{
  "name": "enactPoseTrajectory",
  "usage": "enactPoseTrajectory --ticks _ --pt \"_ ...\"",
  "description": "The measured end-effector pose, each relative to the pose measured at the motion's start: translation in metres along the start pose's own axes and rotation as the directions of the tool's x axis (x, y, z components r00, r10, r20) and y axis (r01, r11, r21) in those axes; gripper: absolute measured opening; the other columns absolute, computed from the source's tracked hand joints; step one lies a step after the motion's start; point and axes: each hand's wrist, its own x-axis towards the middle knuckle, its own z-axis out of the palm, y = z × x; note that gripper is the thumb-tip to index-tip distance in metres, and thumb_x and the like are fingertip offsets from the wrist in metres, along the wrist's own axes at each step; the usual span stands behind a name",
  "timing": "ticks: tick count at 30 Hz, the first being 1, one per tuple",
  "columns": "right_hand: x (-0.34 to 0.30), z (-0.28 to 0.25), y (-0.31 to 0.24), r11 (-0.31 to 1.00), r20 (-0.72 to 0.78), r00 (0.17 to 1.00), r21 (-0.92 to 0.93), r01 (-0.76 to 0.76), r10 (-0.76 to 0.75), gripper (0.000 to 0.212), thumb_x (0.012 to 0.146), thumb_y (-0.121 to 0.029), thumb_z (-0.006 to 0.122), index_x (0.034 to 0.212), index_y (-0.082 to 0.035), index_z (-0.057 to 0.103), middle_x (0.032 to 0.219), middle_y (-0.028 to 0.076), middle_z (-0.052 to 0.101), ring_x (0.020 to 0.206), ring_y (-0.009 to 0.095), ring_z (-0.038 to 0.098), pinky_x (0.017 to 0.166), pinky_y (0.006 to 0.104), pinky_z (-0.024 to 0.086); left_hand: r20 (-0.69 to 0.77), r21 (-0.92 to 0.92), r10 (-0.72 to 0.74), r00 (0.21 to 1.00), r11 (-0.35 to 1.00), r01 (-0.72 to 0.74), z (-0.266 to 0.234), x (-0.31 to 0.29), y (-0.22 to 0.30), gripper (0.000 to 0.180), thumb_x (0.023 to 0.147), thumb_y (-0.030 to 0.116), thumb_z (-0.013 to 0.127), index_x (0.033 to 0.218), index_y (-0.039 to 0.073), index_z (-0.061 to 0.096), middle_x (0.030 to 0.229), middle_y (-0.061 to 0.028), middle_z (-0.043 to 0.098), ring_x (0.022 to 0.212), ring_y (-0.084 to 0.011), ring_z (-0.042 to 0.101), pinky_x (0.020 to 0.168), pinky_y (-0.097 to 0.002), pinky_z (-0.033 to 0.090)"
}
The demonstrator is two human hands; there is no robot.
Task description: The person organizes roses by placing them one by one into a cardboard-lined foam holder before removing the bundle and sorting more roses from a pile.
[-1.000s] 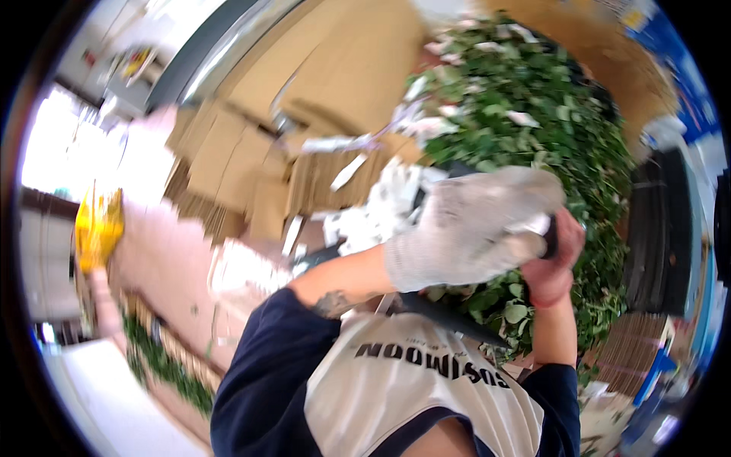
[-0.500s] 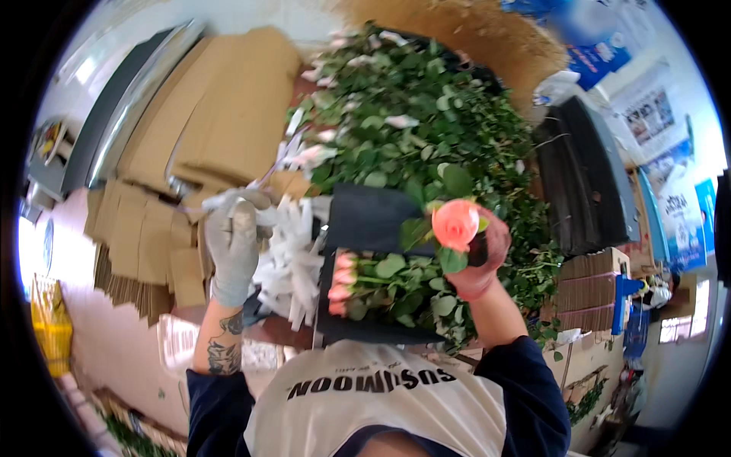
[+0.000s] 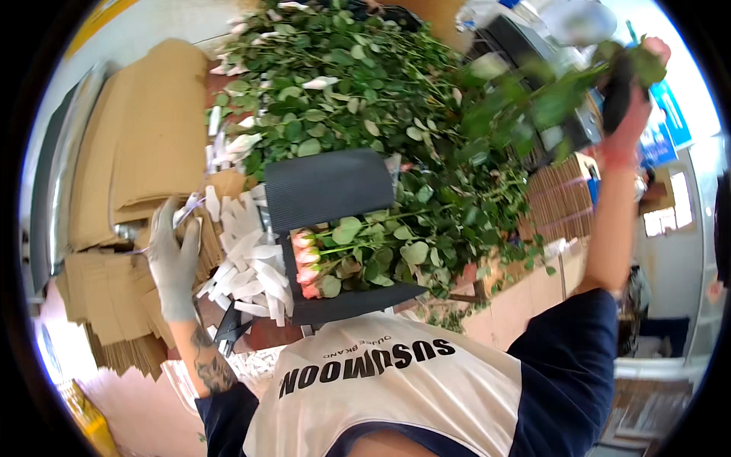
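My right hand [image 3: 626, 122], in a pink and black glove, is raised at the upper right. It is closed around the stem of a pink rose [image 3: 655, 49], whose long leafy stem trails left, blurred by motion. My left hand [image 3: 173, 259], in a pale glove, is beside a purple string [image 3: 195, 204], thumb and fingers apart. Whether its fingertips touch the string is hard to see. White foam sleeves [image 3: 247, 263] lie heaped to its right. Several pink roses [image 3: 306, 263] lie in a row on a black ribbed sheet [image 3: 331, 190], with its upper flap folded back.
A large heap of leafy rose stems [image 3: 343, 84] covers the far side of the table. Folded brown cardboard [image 3: 160, 129] stands at the left. On the right are a black box [image 3: 525, 46] and a bundle of flat cardboard [image 3: 560, 198].
My right hand has swung up and far right with the rose. My left hand's thumb and fingers have spread from a pinch. The whole view has shifted and turned.
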Motion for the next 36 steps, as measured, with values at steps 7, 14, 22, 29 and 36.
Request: enactPoseTrajectory --ticks 7,14,22,29,36 --pt "0.098 -0.136 0.010 0.753 0.305 0.950 -0.608 0.253 -0.072 0.027 0.083 -0.022 0.058 0.105 -0.007 0.061 0.096 0.010 0.063 0.079 0.021 0.063 0.069 0.0346 0.052 0.496 -0.537 0.394 0.774 0.839 -0.083 0.019 -0.031 0.059 0.036 0.079 0.021 0.064 0.109 0.001 0.065 0.114 -0.0167 0.065 0.103 -0.0286 0.064 0.089 -0.0345 0.048" --pt "-0.047 -0.006 -0.036 0.605 0.935 0.308 -0.144 0.783 -0.176 0.031 0.079 -0.023 0.059 0.107 -0.010 0.061 0.098 0.009 0.061 0.082 0.021 0.061 0.069 0.0343 0.051 0.570 -0.281 0.484 0.664 0.874 -0.395 0.074 -0.057 0.049 0.054 0.089 0.031 0.056 0.134 0.004 0.047 0.141 -0.0154 0.045 0.116 -0.0321 0.055 0.100 -0.0377 0.041" --pt "-0.235 0.103 -0.057 0.568 0.921 0.034 0.209 0.796 -0.387 0.037 0.074 -0.023 0.061 0.110 -0.013 0.061 0.100 0.007 0.059 0.086 0.022 0.060 0.070 0.0339 0.049 0.573 -0.195 0.475 0.668 0.871 -0.451 0.123 -0.078 0.036 0.055 0.087 0.040 0.058 0.127 0.004 0.050 0.139 -0.0169 0.044 0.099 -0.0322 0.062 0.079 -0.0423 0.051" --pt "-0.270 0.139 -0.106 0.730 0.894 0.141 0.248 0.637 -0.426 0.040 0.075 -0.019 0.059 0.115 -0.017 0.061 0.102 0.007 0.059 0.081 0.023 0.060 0.070 0.0347 0.048 0.828 0.007 0.208 0.521 0.925 -0.380 0.118 -0.069 0.057 0.052 0.086 0.048 0.055 0.116 0.006 0.056 0.121 -0.0157 0.055 0.085 -0.0307 0.065 0.070 -0.0444 0.048" --pt "-0.304 0.146 -0.078 0.757 0.807 0.288 0.271 0.594 -0.515 0.039 0.075 -0.021 0.060 0.113 -0.023 0.063 0.101 0.005 0.057 0.077 0.020 0.059 0.062 0.0325 0.046 0.795 -0.002 0.263 0.547 0.902 -0.431 0.115 -0.085 0.055 0.064 0.086 0.051 0.054 0.128 0.003 0.050 0.135 -0.0192 0.046 0.084 -0.0317 0.067 0.072 -0.0433 0.053"
